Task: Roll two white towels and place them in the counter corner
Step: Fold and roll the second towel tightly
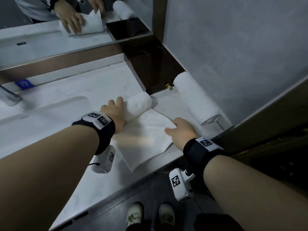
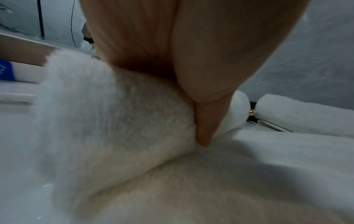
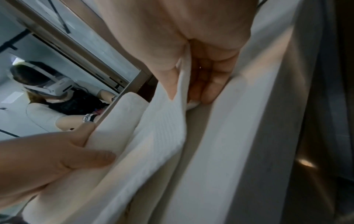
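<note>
A white towel (image 1: 146,137) lies on the pale counter (image 1: 86,185), its far end wound into a roll (image 1: 140,100). My left hand (image 1: 116,107) grips that roll (image 2: 114,113), fingers curled over the top and thumb (image 2: 203,133) pressed into the crease at its base. At the flat part's right edge my right hand (image 1: 180,129) pinches the cloth (image 3: 153,136), thumb on top and fingers (image 3: 210,91) underneath. A second, fully rolled white towel (image 1: 195,97) lies along the right wall in the counter corner, also seen in the left wrist view (image 2: 306,115).
A dark glossy box (image 1: 155,69) fills the back corner, between mirror and wall. An upturned glass (image 1: 211,120) sits at the near end of the rolled towel. Sink basin (image 1: 50,110) and faucet (image 1: 10,95) lie left. The counter's front edge runs just under my wrists.
</note>
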{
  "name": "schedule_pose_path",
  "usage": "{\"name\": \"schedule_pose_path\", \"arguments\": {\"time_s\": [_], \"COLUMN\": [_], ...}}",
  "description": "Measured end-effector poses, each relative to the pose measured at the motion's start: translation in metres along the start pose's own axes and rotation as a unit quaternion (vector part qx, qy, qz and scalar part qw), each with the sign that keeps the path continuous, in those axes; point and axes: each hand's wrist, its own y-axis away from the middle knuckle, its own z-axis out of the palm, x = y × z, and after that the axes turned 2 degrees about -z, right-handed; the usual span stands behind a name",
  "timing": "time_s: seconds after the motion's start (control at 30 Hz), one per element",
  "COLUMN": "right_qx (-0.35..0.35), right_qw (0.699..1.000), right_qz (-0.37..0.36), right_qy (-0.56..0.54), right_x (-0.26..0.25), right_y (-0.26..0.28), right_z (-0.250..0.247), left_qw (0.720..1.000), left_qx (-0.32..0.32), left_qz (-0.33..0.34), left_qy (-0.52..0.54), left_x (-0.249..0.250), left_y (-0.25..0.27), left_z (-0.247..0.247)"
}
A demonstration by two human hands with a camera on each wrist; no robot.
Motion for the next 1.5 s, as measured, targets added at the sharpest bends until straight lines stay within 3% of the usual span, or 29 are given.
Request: {"name": "schedule_pose_path", "arguments": {"time_s": [0.17, 0.37, 0.53, 0.73, 0.93, 1.13, 1.23, 1.33, 1.43, 1.5], "right_qx": [0.039, 0.075, 0.087, 0.112, 0.162, 0.115, 0.125, 0.153, 0.025, -0.053], "right_qw": [0.998, 0.991, 0.991, 0.991, 0.978, 0.988, 0.991, 0.935, 0.892, 0.883], "right_qz": [0.025, 0.066, 0.080, 0.066, 0.069, 0.042, -0.008, -0.188, -0.361, -0.396], "right_qy": [-0.043, -0.085, -0.070, -0.019, -0.112, -0.091, 0.040, 0.258, 0.270, 0.246], "right_x": [0.009, 0.009, 0.005, 0.009, 0.011, 0.004, -0.004, -0.018, -0.030, -0.036], "right_y": [-0.003, -0.007, -0.009, -0.002, 0.011, 0.018, 0.026, 0.039, 0.045, 0.044], "right_z": [0.002, 0.006, 0.009, 0.011, 0.017, 0.015, 0.019, 0.029, 0.046, 0.056], "left_qw": [0.998, 1.000, 0.999, 0.997, 0.995, 0.996, 0.995, 0.992, 0.992, 0.992], "left_qx": [-0.049, -0.030, -0.019, -0.069, -0.073, -0.010, 0.055, 0.082, 0.071, 0.045], "left_qz": [-0.023, -0.006, 0.020, 0.034, 0.055, 0.084, 0.087, 0.083, 0.094, 0.106], "left_qy": [0.029, -0.008, -0.031, 0.001, 0.049, 0.043, -0.015, -0.040, -0.033, -0.040], "left_x": [0.001, 0.006, 0.009, 0.005, 0.002, 0.007, 0.014, 0.017, 0.016, 0.014], "left_y": [-0.009, 0.001, 0.014, 0.010, 0.007, -0.005, -0.012, -0.019, -0.026, -0.030], "left_z": [-0.011, -0.006, -0.003, -0.006, -0.008, -0.008, -0.002, 0.002, -0.001, -0.006]}}
